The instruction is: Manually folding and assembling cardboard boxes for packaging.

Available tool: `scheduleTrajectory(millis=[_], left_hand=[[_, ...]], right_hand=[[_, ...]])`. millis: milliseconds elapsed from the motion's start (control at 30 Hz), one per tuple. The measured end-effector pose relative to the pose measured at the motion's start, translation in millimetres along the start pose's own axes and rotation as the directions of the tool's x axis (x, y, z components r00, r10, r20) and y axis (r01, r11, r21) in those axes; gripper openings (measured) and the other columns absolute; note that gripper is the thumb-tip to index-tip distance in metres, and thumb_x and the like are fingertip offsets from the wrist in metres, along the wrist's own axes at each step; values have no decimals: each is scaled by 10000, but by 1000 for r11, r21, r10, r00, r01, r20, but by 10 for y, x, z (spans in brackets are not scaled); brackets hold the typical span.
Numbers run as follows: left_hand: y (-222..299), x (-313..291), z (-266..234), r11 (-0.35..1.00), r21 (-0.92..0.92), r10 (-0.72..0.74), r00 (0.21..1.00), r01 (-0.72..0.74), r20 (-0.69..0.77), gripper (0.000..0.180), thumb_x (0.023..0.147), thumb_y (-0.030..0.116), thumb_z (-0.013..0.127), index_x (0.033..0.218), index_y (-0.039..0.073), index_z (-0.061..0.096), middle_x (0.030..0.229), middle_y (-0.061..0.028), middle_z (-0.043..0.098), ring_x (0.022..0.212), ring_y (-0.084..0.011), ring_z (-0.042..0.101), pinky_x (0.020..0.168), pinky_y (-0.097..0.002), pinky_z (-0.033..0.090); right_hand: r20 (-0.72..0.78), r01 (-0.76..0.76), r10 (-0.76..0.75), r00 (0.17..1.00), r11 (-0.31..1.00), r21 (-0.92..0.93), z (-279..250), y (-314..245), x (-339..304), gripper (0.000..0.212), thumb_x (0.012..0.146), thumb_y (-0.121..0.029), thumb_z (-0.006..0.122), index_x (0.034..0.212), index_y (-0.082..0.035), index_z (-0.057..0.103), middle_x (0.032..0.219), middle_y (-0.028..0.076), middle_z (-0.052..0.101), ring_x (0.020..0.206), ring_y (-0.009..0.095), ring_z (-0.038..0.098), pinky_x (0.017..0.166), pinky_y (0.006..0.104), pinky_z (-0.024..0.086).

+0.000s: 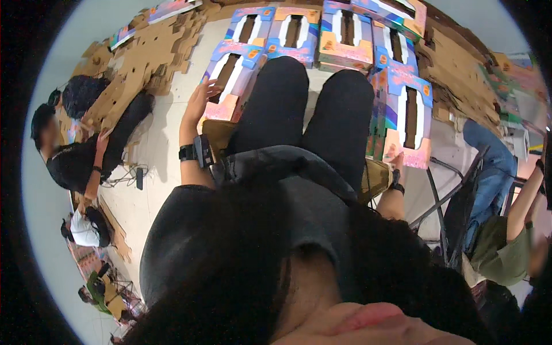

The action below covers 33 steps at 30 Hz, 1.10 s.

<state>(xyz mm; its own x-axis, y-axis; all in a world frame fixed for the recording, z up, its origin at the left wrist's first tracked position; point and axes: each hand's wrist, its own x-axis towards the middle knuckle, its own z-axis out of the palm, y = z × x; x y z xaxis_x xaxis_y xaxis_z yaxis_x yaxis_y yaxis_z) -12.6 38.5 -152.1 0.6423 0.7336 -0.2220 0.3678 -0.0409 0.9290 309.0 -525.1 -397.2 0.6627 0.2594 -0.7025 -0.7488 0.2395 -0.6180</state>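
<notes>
My left hand [199, 102] is open, its fingers stretched out against the left side of a colourful carton [214, 108] with a long cut-out window. This carton, blue at its far end and orange-pink at its near end, lies beside my left knee. To the right of my legs, my right hand [397, 163] is at the near left corner of a similar carton [392, 141], with a finger along its pink end. The rest of its fingers are mostly hidden. Through both cartons' windows the inside looks dark brown. A dark band with a device circles each wrist.
More cartons [347, 49] stand in rows beyond my knees. Flattened brown cardboard [152, 49] covers the floor at far left, with more cardboard [460, 72] at right. A person in black [75, 158] sits at left. Black metal bars [445, 201] and another person's jeans [493, 172] are at right.
</notes>
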Motion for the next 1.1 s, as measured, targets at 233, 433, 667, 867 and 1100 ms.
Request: scheduleTrajectory(millis=[233,433,667,867,1100], left_hand=[[-137,-23,-123,975,165,-155,987,146,40,588,949,486,348,1136,-32,555,1038,-182,615,972,-239,579,892,-335,437],[-379,-2,-432,843,419,-432,888,337,155,682,872,581,426,1187,-13,542,1120,-141,604,1023,-235,577,871,-326,443],[-1372,-103,-1160,757,358,-618,777,547,121,714,815,666,442,1294,136,455,1263,-74,532,1116,-226,513,967,-481,293],[-2013,180,-679,853,168,-521,828,495,209,680,819,605,505,1265,93,472,1198,-90,557,1049,-232,539,870,-464,391],[-2305,564,-44,870,446,-277,957,211,86,687,786,386,638,1268,-64,442,1196,-242,553,1105,-325,553,919,-372,445]], right_hand=[[85,-313,302,950,905,287,-238,-296,-191,442,866,-539,502,950,-111,569,804,46,572,704,173,572,651,327,506],[170,-530,574,801,812,-244,-367,-930,-8,428,834,-501,561,860,-74,580,692,53,528,587,198,552,561,341,505],[-68,-68,25,997,16,-998,1248,-1471,-521,466,809,-541,574,743,-84,519,570,21,441,470,148,448,494,304,473],[184,132,261,948,205,-970,2407,-1659,-1209,556,884,-546,477,546,-106,440,460,-24,357,396,86,322,389,243,216],[332,359,540,773,59,-931,3229,-1436,-1550,642,904,-520,468,410,-123,363,387,-37,310,335,74,251,354,251,183]])
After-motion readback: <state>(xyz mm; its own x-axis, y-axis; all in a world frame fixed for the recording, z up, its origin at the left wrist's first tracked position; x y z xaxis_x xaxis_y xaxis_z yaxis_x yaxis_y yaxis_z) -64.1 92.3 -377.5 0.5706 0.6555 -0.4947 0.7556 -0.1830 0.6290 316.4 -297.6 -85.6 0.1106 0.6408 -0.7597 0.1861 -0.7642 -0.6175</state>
